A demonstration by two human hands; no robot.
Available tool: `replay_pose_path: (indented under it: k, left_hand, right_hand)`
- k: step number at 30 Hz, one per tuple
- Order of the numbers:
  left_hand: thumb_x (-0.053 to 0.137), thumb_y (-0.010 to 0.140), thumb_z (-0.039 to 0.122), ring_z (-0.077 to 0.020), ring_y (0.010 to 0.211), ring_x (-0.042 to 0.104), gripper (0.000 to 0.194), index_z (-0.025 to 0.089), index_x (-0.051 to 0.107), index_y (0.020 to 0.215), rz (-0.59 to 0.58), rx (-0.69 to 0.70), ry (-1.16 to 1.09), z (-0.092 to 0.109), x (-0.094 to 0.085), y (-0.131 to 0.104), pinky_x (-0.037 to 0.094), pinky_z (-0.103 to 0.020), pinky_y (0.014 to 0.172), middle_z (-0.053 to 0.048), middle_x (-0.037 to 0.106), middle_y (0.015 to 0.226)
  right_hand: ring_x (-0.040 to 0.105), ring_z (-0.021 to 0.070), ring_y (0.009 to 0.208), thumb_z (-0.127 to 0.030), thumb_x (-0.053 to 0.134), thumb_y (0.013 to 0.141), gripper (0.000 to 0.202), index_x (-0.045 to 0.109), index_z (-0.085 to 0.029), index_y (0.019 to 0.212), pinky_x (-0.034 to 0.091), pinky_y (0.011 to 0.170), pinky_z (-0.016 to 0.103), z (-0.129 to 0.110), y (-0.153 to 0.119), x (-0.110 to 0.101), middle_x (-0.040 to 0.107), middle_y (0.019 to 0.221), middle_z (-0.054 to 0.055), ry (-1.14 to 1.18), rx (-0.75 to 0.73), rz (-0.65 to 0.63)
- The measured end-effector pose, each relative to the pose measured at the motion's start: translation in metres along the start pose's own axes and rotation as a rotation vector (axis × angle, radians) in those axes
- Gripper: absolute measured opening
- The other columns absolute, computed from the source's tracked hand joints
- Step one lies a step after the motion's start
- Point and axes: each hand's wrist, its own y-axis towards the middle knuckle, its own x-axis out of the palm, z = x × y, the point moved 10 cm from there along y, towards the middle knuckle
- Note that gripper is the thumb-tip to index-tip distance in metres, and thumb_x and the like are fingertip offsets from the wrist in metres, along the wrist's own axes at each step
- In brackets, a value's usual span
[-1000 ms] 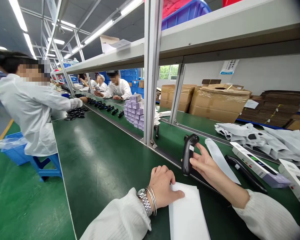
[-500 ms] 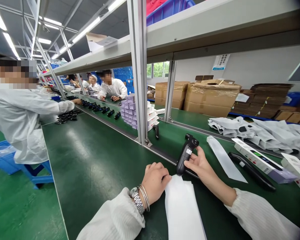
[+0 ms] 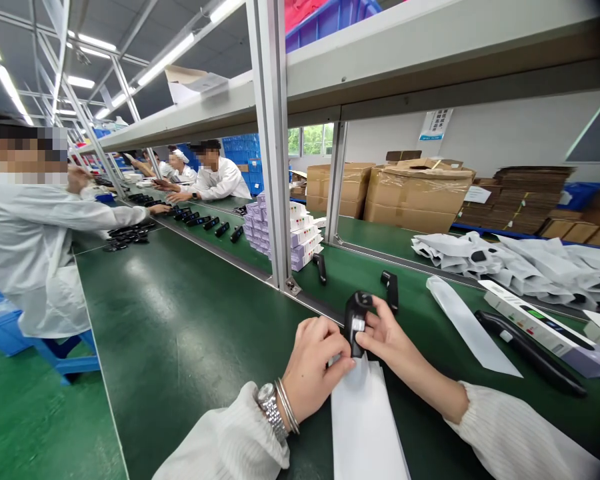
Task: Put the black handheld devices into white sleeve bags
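Observation:
My right hand [image 3: 387,333] grips a black handheld device [image 3: 356,320] with a white label, its fingers wrapped around the upper part. The device's lower end is at the mouth of a flat white sleeve bag [image 3: 367,420], and how far inside it sits cannot be made out. My left hand [image 3: 316,363], with a watch and bangles at the wrist, pinches the top edge of that bag. Just beyond my right hand lies another black device [image 3: 391,291]. To the right are a loose white sleeve [image 3: 473,327], a long black device [image 3: 530,350] and a printed box [image 3: 545,327].
A metal post [image 3: 273,147] rises from the green bench [image 3: 190,353]. Behind it are stacked purple-and-white boxes [image 3: 300,233]. White bagged items [image 3: 510,263] are heaped at the right. A co-worker [image 3: 25,227] sits at the left; cartons [image 3: 415,197] stand behind.
My right hand has brought the device down and left, to the bag's mouth. My left hand has shifted slightly, still on the bag. A black device behind my right hand now shows more fully.

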Motion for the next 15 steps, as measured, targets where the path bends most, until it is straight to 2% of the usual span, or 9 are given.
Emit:
replay_pose_path:
  k: [2,3,5,7,9,11,15]
  left_hand:
    - [0.06,0.085,0.018,-0.0163,0.093,0.049,0.009,0.02,0.056,0.078,0.088,-0.054,-0.058,-0.002,-0.009,-0.001,0.035,-0.03,0.091,0.0,0.05,0.092]
    - [0.058,0.087,0.018,-0.0169,0.094,0.049,0.009,0.02,0.055,0.078,0.137,-0.088,-0.085,-0.004,-0.015,-0.002,0.036,-0.031,0.09,0.0,0.05,0.093]
    - [0.054,0.088,0.018,-0.0175,0.094,0.049,0.011,0.02,0.054,0.078,0.231,-0.157,-0.135,-0.011,-0.024,-0.004,0.038,-0.031,0.087,-0.001,0.049,0.092]
    - [0.053,0.088,0.019,-0.0173,0.091,0.05,0.012,0.019,0.053,0.076,0.283,-0.209,-0.181,-0.02,-0.027,-0.005,0.039,-0.03,0.083,-0.001,0.048,0.089]
    - [0.053,0.088,0.02,-0.0167,0.087,0.05,0.012,0.019,0.053,0.076,0.295,-0.253,-0.217,-0.031,-0.025,-0.004,0.04,-0.029,0.079,-0.001,0.048,0.088]
    - [0.051,0.09,0.023,-0.016,0.083,0.05,0.015,0.019,0.052,0.075,0.294,-0.291,-0.239,-0.043,-0.021,-0.005,0.041,-0.028,0.076,-0.001,0.049,0.086]
    - [0.049,0.09,0.022,-0.0143,0.077,0.047,0.016,0.019,0.053,0.075,0.293,-0.343,-0.194,-0.062,-0.015,-0.007,0.041,-0.027,0.072,0.0,0.047,0.084]
  right_hand:
    - [0.058,0.0216,0.107,-0.043,0.064,0.086,0.036,0.054,-0.03,0.118,0.045,0.091,0.034,-0.002,-0.005,0.012,0.062,0.114,0.003,-0.125,-0.006,-0.069]
    - [0.058,0.0222,0.105,-0.047,0.06,0.087,0.03,0.06,-0.027,0.111,0.045,0.09,0.034,-0.001,-0.008,0.019,0.063,0.109,0.003,-0.175,0.001,-0.11]
    - [0.06,0.0216,0.092,-0.053,0.059,0.086,0.033,0.066,-0.023,0.097,0.046,0.082,0.032,0.006,-0.016,0.037,0.065,0.094,0.003,-0.191,0.06,-0.224]
    - [0.06,0.0191,0.078,-0.056,0.065,0.081,0.036,0.065,-0.02,0.085,0.046,0.071,0.03,0.015,-0.025,0.054,0.064,0.081,0.001,-0.108,0.158,-0.328]
    - [0.058,0.0162,0.068,-0.055,0.07,0.076,0.037,0.062,-0.019,0.075,0.045,0.064,0.027,0.02,-0.027,0.059,0.061,0.072,-0.001,-0.053,0.231,-0.341]
    - [0.055,0.0147,0.063,-0.054,0.069,0.076,0.037,0.06,-0.019,0.072,0.044,0.062,0.026,0.016,-0.015,0.041,0.058,0.068,-0.002,-0.086,0.228,-0.216]
    - [0.051,0.0145,0.064,-0.051,0.064,0.079,0.03,0.059,-0.021,0.076,0.041,0.062,0.025,-0.023,0.031,-0.04,0.055,0.069,-0.003,-0.287,0.05,0.2]
